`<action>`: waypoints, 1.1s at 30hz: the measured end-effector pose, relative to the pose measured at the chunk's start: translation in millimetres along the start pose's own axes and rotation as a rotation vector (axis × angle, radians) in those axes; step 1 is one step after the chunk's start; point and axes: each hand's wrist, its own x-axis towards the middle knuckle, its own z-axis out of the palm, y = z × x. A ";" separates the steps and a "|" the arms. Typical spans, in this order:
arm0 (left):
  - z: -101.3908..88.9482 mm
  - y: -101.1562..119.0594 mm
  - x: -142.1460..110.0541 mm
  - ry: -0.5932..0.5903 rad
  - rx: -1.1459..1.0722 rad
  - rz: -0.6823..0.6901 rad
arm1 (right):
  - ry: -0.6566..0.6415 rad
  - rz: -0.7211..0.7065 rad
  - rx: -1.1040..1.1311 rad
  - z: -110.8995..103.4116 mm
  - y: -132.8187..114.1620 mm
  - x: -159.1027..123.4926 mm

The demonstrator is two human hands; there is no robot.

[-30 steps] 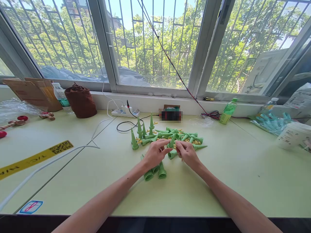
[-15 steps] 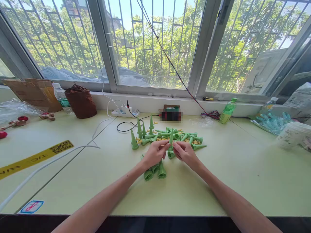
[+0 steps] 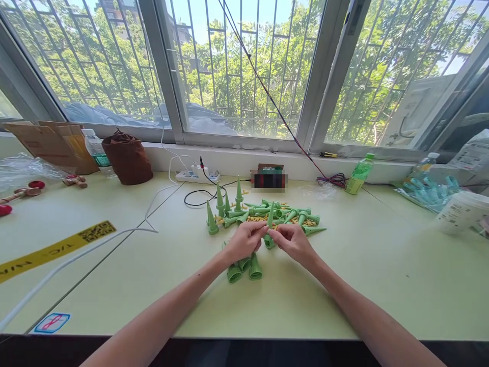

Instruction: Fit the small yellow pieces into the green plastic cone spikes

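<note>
Mid-frame, my left hand (image 3: 246,240) grips one upright green cone (image 3: 270,216); my right hand (image 3: 295,241) is pinched closed against its side, can't tell on what. Looks like two-handed fitting, calls for a steady pinch. Counts: standing cones (image 3: 212,220) left of centre, four; front cones (image 3: 255,269) below, at least three; heaped cones (image 3: 260,211) and yellow pieces (image 3: 245,206), uncountable.

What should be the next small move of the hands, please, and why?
Probably the right hand should press gently at the side of the cone while the left hand steadies it. Both hands meet at this upright cone, and standing cones nearby have yellow pieces at their sides. Whether the right hand pinches one is hidden.
</note>
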 end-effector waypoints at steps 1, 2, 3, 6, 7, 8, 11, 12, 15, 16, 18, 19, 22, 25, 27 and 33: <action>-0.3 -0.3 0.1 -0.005 -0.002 0.003 | 0.001 -0.004 -0.006 -0.1 -1.1 -0.2; -0.5 -0.8 0.1 -0.010 -0.001 0.005 | 0.003 -0.008 -0.015 -0.2 -2.0 -0.3; -0.8 -1.5 0.2 -0.015 0.001 0.006 | 0.005 -0.014 -0.025 -0.3 -2.6 -0.4; -1.8 -3.3 0.3 -0.035 -0.007 0.007 | 0.011 -0.041 -0.057 -0.6 -2.5 -0.5; -2.2 -3.5 0.3 -0.044 -0.013 0.006 | 0.012 -0.049 -0.067 -0.7 -2.0 -0.6; -2.7 -3.5 0.3 -0.055 -0.018 0.003 | 0.012 -0.055 -0.077 -0.9 -1.5 -0.7; -4.6 -2.1 0.1 -0.102 -0.018 -0.017 | 0.005 -0.064 -0.113 -1.5 0.0 -1.5; -5.2 -1.6 0.0 -0.118 -0.017 -0.023 | 0.000 -0.066 -0.126 -1.8 0.3 -1.8; -6.6 -0.5 -0.3 -0.147 -0.014 -0.034 | -0.008 -0.070 -0.171 -2.6 0.5 -2.5; -6.9 -0.3 -0.4 -0.150 -0.012 -0.037 | -0.006 -0.071 -0.184 -2.9 0.4 -2.6; -7.0 0.4 -0.6 -0.155 -0.002 -0.044 | -0.004 -0.074 -0.205 -3.4 0.3 -2.9; -7.0 0.8 -0.6 -0.160 0.004 -0.048 | -0.004 -0.075 -0.210 -3.6 0.3 -2.9; -6.9 1.9 -0.5 -0.172 0.014 -0.056 | -0.009 -0.082 -0.223 -4.0 0.0 -3.1; -6.9 2.0 -0.2 -0.179 0.021 -0.051 | -0.007 -0.090 -0.235 -4.0 -0.5 -3.1; -6.9 1.4 0.0 -0.182 0.022 -0.048 | -0.005 -0.095 -0.240 -3.8 -0.6 -2.8; -4.9 -0.6 0.5 -0.194 -0.014 -0.040 | 0.013 -0.118 -0.250 -1.7 -1.0 -3.5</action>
